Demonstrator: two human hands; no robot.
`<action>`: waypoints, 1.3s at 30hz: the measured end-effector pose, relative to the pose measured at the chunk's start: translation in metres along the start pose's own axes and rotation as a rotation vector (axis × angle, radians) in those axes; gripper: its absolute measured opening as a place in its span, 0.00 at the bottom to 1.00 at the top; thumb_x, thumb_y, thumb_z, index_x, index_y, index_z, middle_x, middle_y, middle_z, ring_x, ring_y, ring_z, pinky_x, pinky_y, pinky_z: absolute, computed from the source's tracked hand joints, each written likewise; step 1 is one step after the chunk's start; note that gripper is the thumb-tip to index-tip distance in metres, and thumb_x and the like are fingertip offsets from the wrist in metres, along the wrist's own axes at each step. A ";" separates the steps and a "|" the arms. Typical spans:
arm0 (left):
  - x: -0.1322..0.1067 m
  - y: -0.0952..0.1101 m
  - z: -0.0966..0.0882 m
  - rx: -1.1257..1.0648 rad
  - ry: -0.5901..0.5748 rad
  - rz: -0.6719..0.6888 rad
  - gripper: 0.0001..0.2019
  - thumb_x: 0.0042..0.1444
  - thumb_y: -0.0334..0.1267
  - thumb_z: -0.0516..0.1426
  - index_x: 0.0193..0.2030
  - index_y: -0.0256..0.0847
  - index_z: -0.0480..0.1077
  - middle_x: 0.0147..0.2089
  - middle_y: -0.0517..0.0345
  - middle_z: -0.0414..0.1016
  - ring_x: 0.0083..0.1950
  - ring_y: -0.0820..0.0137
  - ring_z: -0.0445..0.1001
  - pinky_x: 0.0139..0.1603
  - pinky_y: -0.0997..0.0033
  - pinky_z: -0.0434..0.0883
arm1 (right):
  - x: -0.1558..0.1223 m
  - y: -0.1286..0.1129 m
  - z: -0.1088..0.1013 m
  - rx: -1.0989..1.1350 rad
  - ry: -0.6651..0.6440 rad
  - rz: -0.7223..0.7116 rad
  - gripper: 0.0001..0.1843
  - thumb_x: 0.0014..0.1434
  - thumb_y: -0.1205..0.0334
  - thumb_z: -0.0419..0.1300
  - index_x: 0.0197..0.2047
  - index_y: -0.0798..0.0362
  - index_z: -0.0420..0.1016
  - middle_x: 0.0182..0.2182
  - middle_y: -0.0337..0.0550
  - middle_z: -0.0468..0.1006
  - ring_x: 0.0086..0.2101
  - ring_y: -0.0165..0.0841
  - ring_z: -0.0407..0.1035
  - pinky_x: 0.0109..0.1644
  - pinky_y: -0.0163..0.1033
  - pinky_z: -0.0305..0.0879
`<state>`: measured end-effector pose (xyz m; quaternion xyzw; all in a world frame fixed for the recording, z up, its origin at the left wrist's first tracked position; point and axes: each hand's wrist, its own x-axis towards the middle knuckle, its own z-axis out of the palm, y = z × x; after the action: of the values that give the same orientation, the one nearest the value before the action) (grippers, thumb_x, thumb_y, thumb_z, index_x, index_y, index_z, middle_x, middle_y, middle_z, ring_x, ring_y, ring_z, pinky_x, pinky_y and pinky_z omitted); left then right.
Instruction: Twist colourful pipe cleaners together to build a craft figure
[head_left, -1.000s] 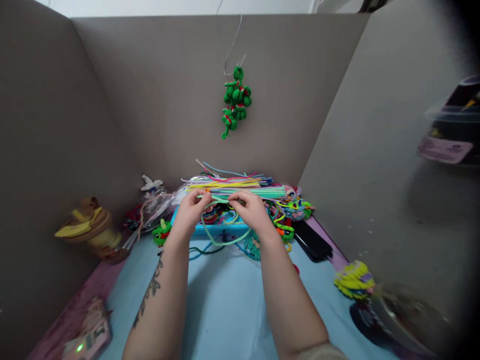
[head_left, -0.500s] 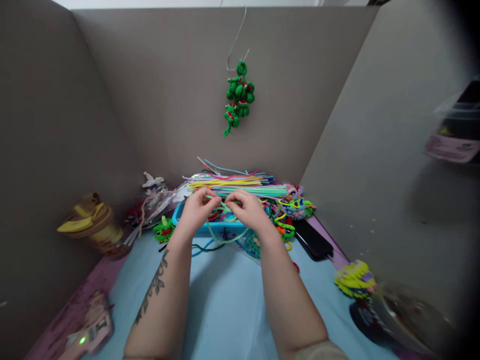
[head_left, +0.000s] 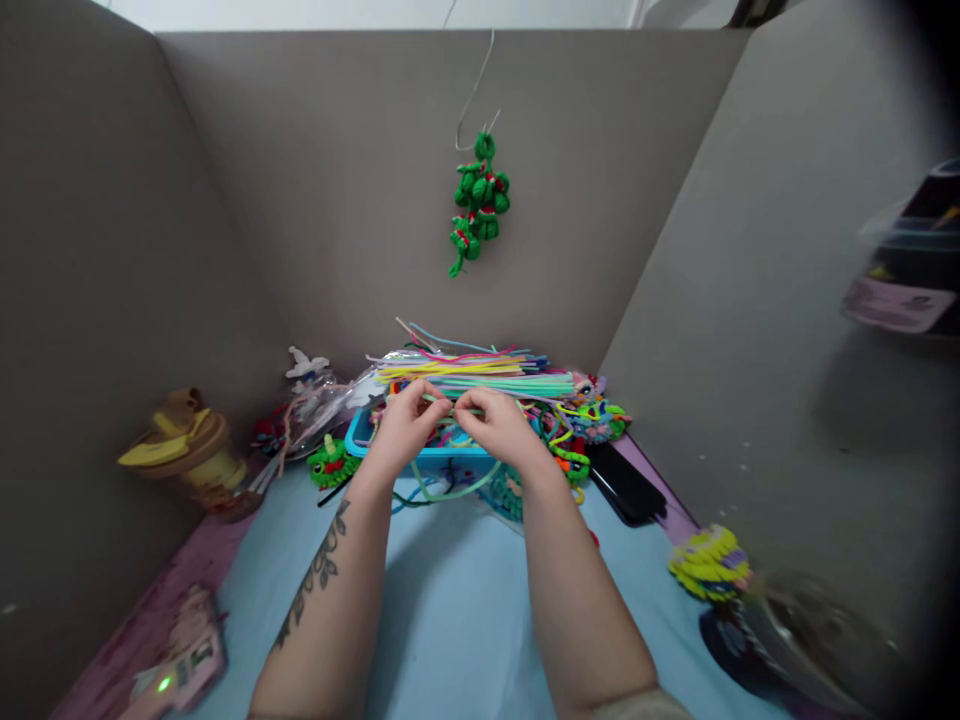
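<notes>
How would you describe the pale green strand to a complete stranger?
On the light blue cloth, find the blue tray at the back. Below the left hand and right hand, the pale green strand curves across its front, unlike the straight multicoloured bundle behind.

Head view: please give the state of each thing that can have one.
Pale green strand, bent into a curve
Left hand, pinching the strand
Right hand, pinching the strand
Blue tray, open
Multicoloured strands, bundled
Green figures, hanging
Pink device, green light lit
Black phone-like object, lying flat
</notes>
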<state>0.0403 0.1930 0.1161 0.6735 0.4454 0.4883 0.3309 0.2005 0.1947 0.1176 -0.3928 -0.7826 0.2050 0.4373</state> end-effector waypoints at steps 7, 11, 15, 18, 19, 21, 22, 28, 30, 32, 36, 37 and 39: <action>-0.002 0.002 -0.008 -0.027 -0.116 -0.048 0.12 0.48 0.39 0.59 0.40 0.37 0.71 0.25 0.61 0.72 0.25 0.72 0.69 0.27 0.74 0.65 | 0.001 0.012 -0.006 0.174 0.173 0.119 0.08 0.56 0.61 0.53 0.28 0.53 0.68 0.24 0.36 0.67 0.27 0.28 0.61 0.30 0.32 0.56; -0.001 0.001 -0.016 0.070 -0.055 -0.055 0.11 0.49 0.42 0.59 0.33 0.36 0.76 0.27 0.57 0.76 0.29 0.68 0.71 0.30 0.72 0.67 | 0.001 0.021 -0.008 0.285 0.346 0.171 0.09 0.56 0.56 0.54 0.28 0.52 0.67 0.22 0.35 0.66 0.25 0.29 0.61 0.28 0.32 0.57; -0.002 0.005 -0.011 0.076 -0.050 0.025 0.20 0.48 0.40 0.59 0.50 0.40 0.72 0.37 0.55 0.78 0.34 0.67 0.73 0.34 0.71 0.68 | 0.001 0.021 -0.007 0.279 0.256 0.152 0.09 0.54 0.57 0.55 0.28 0.53 0.68 0.23 0.36 0.66 0.26 0.29 0.61 0.28 0.32 0.57; -0.003 0.009 -0.003 0.222 -0.076 0.130 0.14 0.51 0.40 0.58 0.45 0.43 0.75 0.38 0.55 0.78 0.36 0.66 0.73 0.38 0.70 0.68 | 0.002 0.016 -0.004 0.254 0.187 0.141 0.08 0.54 0.59 0.55 0.28 0.54 0.68 0.24 0.36 0.66 0.27 0.29 0.60 0.30 0.32 0.57; -0.004 0.010 -0.001 0.280 -0.078 0.169 0.11 0.52 0.39 0.57 0.41 0.43 0.76 0.38 0.55 0.79 0.37 0.66 0.73 0.40 0.69 0.67 | 0.002 0.015 -0.002 0.259 0.182 0.137 0.08 0.54 0.59 0.55 0.27 0.54 0.68 0.24 0.36 0.66 0.27 0.28 0.60 0.30 0.32 0.57; -0.004 0.011 0.001 0.367 -0.055 0.213 0.08 0.53 0.39 0.56 0.35 0.42 0.76 0.35 0.56 0.78 0.36 0.67 0.73 0.40 0.69 0.66 | 0.003 0.013 0.001 0.312 0.190 0.138 0.07 0.53 0.60 0.56 0.27 0.53 0.67 0.24 0.36 0.65 0.26 0.28 0.59 0.29 0.32 0.56; -0.004 0.012 0.002 0.388 -0.024 0.210 0.08 0.54 0.39 0.55 0.34 0.41 0.75 0.32 0.56 0.78 0.34 0.67 0.72 0.38 0.70 0.66 | 0.004 0.012 0.003 0.374 0.224 0.153 0.07 0.52 0.59 0.56 0.27 0.53 0.66 0.23 0.36 0.63 0.25 0.27 0.57 0.27 0.32 0.55; -0.006 0.016 0.008 0.293 0.135 0.147 0.09 0.55 0.37 0.51 0.27 0.39 0.69 0.26 0.60 0.72 0.29 0.71 0.68 0.31 0.74 0.63 | 0.011 0.001 0.016 0.999 0.500 0.299 0.15 0.44 0.54 0.60 0.28 0.49 0.55 0.20 0.30 0.53 0.18 0.24 0.44 0.18 0.30 0.42; -0.007 0.016 0.006 0.302 0.168 0.153 0.09 0.55 0.37 0.52 0.27 0.39 0.68 0.25 0.61 0.71 0.29 0.71 0.68 0.31 0.74 0.63 | 0.012 -0.002 0.019 1.015 0.512 0.309 0.16 0.43 0.54 0.61 0.28 0.49 0.55 0.19 0.29 0.53 0.17 0.23 0.44 0.18 0.29 0.42; -0.007 0.015 0.002 0.327 0.180 0.145 0.09 0.55 0.38 0.52 0.27 0.39 0.68 0.26 0.60 0.71 0.28 0.71 0.68 0.31 0.74 0.63 | 0.012 -0.001 0.020 0.943 0.532 0.317 0.15 0.44 0.54 0.60 0.27 0.50 0.57 0.18 0.29 0.53 0.17 0.23 0.44 0.18 0.29 0.42; -0.006 0.012 -0.007 0.372 0.113 0.129 0.09 0.57 0.40 0.51 0.32 0.40 0.69 0.29 0.59 0.74 0.30 0.69 0.71 0.33 0.73 0.64 | 0.010 0.006 0.016 0.776 0.509 0.295 0.11 0.46 0.56 0.60 0.28 0.52 0.64 0.19 0.30 0.58 0.19 0.23 0.48 0.20 0.30 0.47; -0.006 0.013 -0.007 0.369 0.087 0.136 0.08 0.57 0.40 0.52 0.35 0.40 0.69 0.30 0.58 0.74 0.31 0.69 0.71 0.34 0.73 0.65 | 0.009 0.008 0.014 0.757 0.505 0.290 0.10 0.45 0.57 0.61 0.28 0.52 0.65 0.20 0.31 0.59 0.19 0.23 0.49 0.21 0.31 0.48; -0.007 0.015 -0.002 0.340 0.047 0.161 0.10 0.56 0.39 0.54 0.44 0.41 0.67 0.33 0.59 0.75 0.33 0.69 0.72 0.36 0.72 0.66 | 0.009 0.009 0.011 0.743 0.500 0.289 0.10 0.45 0.57 0.61 0.28 0.53 0.66 0.20 0.31 0.61 0.20 0.23 0.51 0.22 0.31 0.50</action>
<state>0.0412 0.1805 0.1275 0.7417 0.4737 0.4465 0.1615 0.1924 0.2075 0.1097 -0.3521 -0.4642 0.4291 0.6903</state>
